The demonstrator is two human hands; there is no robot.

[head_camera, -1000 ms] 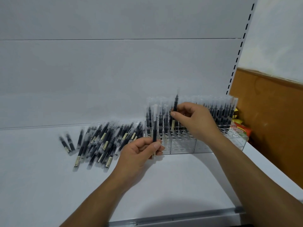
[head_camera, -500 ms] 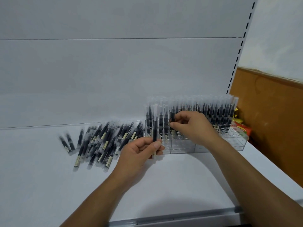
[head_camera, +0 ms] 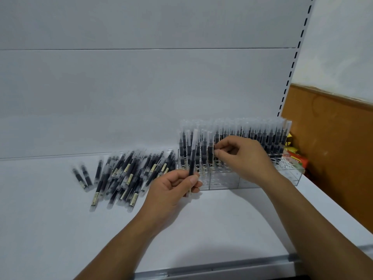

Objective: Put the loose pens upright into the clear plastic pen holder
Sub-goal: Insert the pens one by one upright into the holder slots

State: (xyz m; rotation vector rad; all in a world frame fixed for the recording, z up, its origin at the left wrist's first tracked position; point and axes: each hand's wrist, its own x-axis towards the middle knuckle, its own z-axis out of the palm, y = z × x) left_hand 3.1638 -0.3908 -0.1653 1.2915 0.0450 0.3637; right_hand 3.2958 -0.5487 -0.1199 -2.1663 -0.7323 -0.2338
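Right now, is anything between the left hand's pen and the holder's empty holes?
Nothing visible blocks the nearest front holes of the clear plastic pen holder. The black clear-capped pen in the left hand stands just before them; the right hand covers holes farther right.

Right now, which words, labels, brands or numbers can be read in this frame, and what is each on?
No text can be read.
The pale labels on the loose pens: print too small and blurred.
The yellow and red packets right of the pen holder: print blurred.
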